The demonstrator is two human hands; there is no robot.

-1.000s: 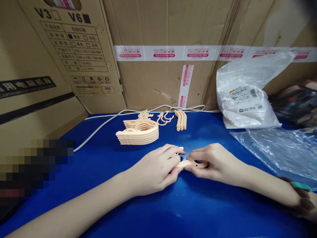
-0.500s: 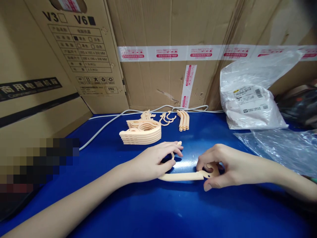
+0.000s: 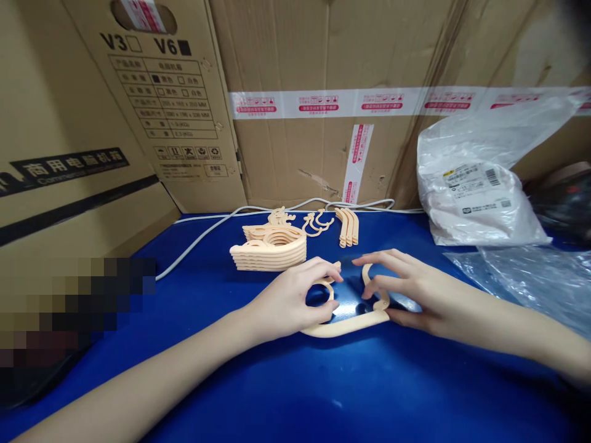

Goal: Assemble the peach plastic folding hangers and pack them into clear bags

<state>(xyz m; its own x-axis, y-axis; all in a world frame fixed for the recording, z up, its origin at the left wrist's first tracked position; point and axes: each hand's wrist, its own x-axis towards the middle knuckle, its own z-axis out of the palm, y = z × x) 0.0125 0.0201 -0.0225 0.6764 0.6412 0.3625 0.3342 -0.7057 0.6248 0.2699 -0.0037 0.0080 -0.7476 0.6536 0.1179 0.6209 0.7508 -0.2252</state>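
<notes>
A peach plastic folding hanger point(image 3: 344, 326) is between my hands just above or on the blue table, its long curved arm towards me. My left hand point(image 3: 289, 301) grips its left end, fingers and thumb curled round the looped part; the palm hides some of it. At the right end, my right hand point(image 3: 410, 295) holds the joint and the curved upright piece point(image 3: 368, 275) between thumb and middle finger, with the index finger stretched out past it. Behind my left hand sits a stack of similar folded hangers point(image 3: 270, 255).
Loose hooks point(image 3: 318, 223) and several short curved arms point(image 3: 348, 226) lie behind the stack. A white cable point(image 3: 198, 243) runs along the back. Cardboard boxes point(image 3: 295, 154) wall the rear and left. A white plastic bag point(image 3: 480, 203) and clear film point(image 3: 530, 277) lie at right.
The hanger's right-hand piece has swung from lying out to the right to standing up and inward. My right hand has turned with it, its fingers now reaching forward. The view has shifted slightly.
</notes>
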